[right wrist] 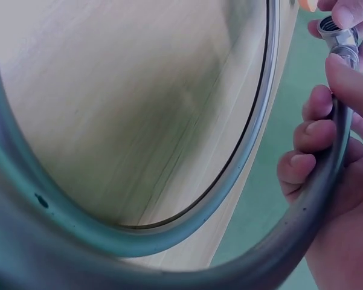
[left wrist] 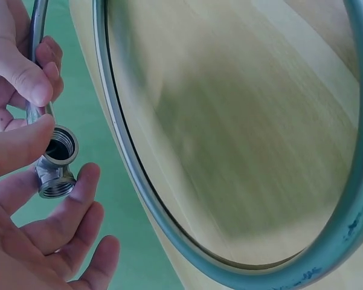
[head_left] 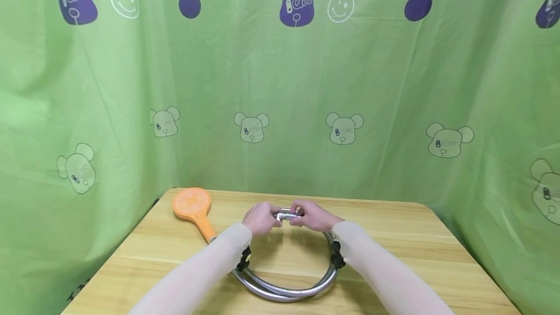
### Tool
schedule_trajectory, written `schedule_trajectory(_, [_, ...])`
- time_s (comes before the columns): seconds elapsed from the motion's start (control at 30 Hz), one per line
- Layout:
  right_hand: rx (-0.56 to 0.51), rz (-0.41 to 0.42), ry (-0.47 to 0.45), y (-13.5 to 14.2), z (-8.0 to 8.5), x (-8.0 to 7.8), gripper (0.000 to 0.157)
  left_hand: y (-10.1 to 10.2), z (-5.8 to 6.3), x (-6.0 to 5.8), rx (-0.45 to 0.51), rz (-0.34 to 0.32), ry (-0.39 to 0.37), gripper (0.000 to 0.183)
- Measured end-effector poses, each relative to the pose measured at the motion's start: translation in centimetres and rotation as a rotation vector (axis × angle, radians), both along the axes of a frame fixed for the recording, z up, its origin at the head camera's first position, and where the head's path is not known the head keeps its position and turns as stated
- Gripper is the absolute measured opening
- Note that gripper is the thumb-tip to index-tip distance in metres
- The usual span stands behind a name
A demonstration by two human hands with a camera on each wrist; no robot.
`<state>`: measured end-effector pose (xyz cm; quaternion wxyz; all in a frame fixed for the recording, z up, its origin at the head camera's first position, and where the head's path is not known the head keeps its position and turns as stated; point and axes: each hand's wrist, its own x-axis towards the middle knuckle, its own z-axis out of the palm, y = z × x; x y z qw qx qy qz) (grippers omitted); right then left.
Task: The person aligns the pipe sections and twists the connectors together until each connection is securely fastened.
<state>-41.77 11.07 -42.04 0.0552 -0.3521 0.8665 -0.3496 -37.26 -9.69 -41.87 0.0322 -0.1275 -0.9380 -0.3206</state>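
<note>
In the head view both hands meet above the table, at the far side of a loop of shiny metal shower hose (head_left: 302, 294). My left hand (head_left: 260, 218) pinches a small metal pipe fitting (left wrist: 59, 151), whose two threaded openings face the left wrist camera. My right hand (head_left: 316, 216) grips the hose end, its thumb close to where the hose meets the fitting (right wrist: 339, 41). Whether that joint is tight cannot be seen. An orange shower head (head_left: 192, 202) lies on the table left of my left hand, its handle running toward the hose under my left forearm.
The wooden table (head_left: 411, 247) has its far edge just beyond both hands. Behind it and at both sides hangs a green curtain (head_left: 288, 77) printed with bear figures. The hose loop spreads between my forearms, and black wrist mounts (head_left: 337, 255) sit close to it.
</note>
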Motion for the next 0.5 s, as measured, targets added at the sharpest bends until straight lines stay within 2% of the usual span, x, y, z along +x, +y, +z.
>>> schedule_trajectory(0.27, [0.044,0.044,-0.010,0.13,0.12,-0.26,0.009,0.10,-0.01,0.11,0.017,0.014,-0.013,0.041])
schedule_trajectory(0.5, [0.051,0.029,-0.027,0.15,0.09,-0.30,0.012,0.07,0.01,0.08,0.022,0.006,-0.002,0.037])
